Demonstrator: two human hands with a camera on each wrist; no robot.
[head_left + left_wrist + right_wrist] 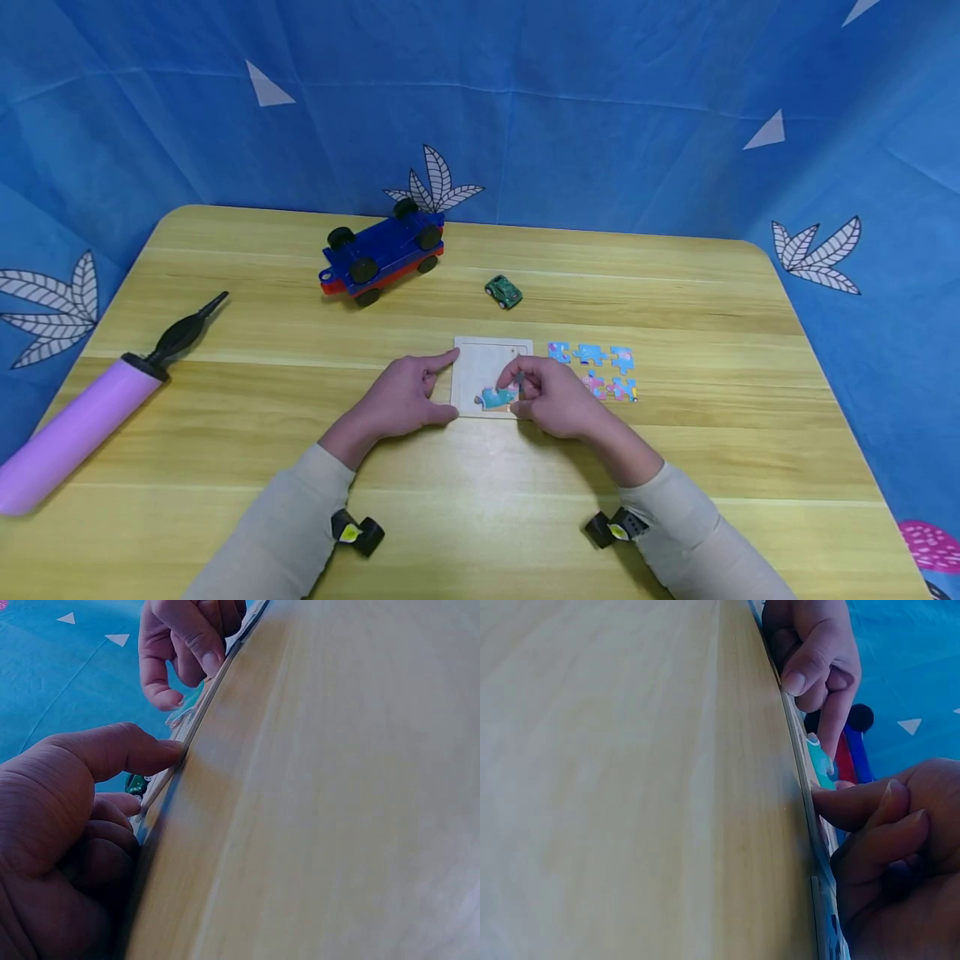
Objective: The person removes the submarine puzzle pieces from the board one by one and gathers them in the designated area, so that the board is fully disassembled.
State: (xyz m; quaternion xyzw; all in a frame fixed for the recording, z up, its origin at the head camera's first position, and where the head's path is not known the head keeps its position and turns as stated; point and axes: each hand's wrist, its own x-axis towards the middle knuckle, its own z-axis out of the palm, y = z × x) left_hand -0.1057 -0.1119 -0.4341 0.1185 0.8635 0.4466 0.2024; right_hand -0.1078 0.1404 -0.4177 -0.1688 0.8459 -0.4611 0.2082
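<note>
A pale square puzzle tray (476,358) lies flat on the table. My left hand (408,396) rests at its left side, forefinger extended to the upper corner and thumb at the lower corner. In the left wrist view, that hand's other fingers (101,851) are folded in. Inside the tray's lower right is a teal jigsaw piece (495,398) with printed artwork. My right hand (555,396) bends over it, forefinger and thumb about the piece. The right wrist view shows its thumb at the tray edge beside the teal piece (819,761). The right hand partly hides the tray.
Several loose jigsaw pieces (590,355) lie right of the tray, some partly behind the right hand. Beyond the tray stand a small green toy car (503,292) and an upturned blue-red toy vehicle (386,250). A purple hand pump (82,425) lies at the left.
</note>
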